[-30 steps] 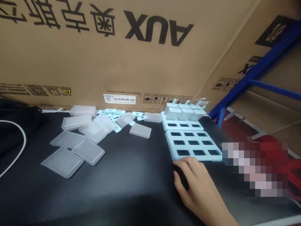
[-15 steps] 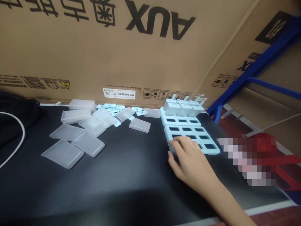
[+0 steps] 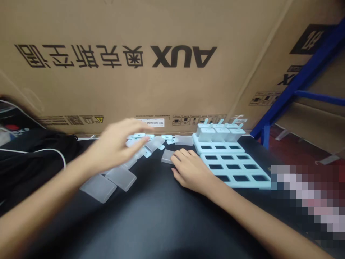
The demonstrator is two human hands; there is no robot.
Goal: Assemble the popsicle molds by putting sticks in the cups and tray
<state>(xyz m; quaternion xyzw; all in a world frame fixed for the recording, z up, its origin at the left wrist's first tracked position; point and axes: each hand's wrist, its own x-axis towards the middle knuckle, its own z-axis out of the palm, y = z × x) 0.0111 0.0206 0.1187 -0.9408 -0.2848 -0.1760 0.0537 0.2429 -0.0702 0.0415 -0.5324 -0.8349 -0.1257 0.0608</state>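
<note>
My right hand (image 3: 190,169) rests on the black table with its fingers on a frosted plastic mould (image 3: 167,156), just left of the pale blue tray (image 3: 250,184) with rectangular holes. My left hand (image 3: 117,145), blurred by motion, hovers with fingers stretched out over the pile of frosted moulds (image 3: 121,177) and small blue lids (image 3: 140,136). Behind the near tray stands a second blue tray (image 3: 196,143) with several filled moulds (image 3: 219,133) standing in its back row.
A big brown cardboard box (image 3: 161,72) walls off the back of the black table (image 3: 161,223). A black bag and a white cable (image 3: 54,153) lie at the left. A blue metal frame (image 3: 293,86) stands at the right.
My right hand moved left from the near tray's corner to the single frosted mould. My left hand came into view over the pile. The camera view tilted up.
</note>
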